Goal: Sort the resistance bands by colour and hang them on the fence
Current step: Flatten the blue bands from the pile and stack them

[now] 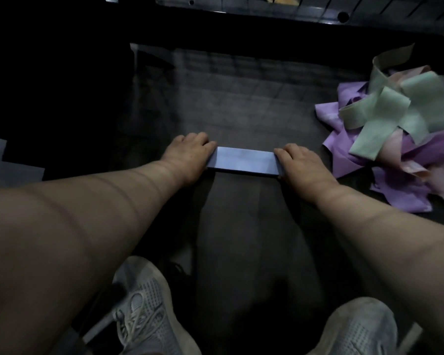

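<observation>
Gripping a blue resistance band (244, 162) at its two ends, the left hand (190, 156) and right hand (301, 163) hold it flat between them, just above the dark floor (241, 98). Their fingers (204, 144) are curled round each end. A loose pile of purple, green and pink bands (395, 139) lies to the right. Grey sneakers (144, 313) show at the near edge.
</observation>
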Action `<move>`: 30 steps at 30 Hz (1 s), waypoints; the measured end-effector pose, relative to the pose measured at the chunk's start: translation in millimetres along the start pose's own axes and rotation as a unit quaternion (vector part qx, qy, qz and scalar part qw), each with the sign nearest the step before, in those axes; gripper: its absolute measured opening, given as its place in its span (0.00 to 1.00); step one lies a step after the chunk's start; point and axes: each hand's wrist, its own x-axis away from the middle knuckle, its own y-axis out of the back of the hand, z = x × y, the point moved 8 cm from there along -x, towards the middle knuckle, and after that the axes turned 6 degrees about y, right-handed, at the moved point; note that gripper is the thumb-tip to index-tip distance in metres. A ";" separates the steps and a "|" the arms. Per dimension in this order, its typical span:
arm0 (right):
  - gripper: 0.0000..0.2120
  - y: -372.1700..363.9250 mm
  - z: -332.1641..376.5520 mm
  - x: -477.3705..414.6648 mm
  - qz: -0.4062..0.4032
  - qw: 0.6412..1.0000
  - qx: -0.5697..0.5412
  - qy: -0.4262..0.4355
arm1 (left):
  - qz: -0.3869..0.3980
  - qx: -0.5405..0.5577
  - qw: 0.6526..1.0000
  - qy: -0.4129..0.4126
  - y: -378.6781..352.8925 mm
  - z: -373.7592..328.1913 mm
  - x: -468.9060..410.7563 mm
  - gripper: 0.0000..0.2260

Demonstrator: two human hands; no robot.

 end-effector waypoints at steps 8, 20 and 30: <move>0.28 -2.3 1.8 -0.7 0.011 1.000 0.027 -0.011 | -0.001 -0.027 1.000 0.005 -3.2 -2.8 -1.0 0.28; 0.28 -2.6 4.0 0.9 0.011 0.999 0.051 -0.012 | -0.008 0.019 0.999 -0.041 -2.5 -22.2 -5.5 0.25; 0.13 1.4 17.7 18.3 -0.125 0.988 0.057 0.068 | -0.154 0.023 0.982 -0.108 4.7 -43.1 19.6 0.17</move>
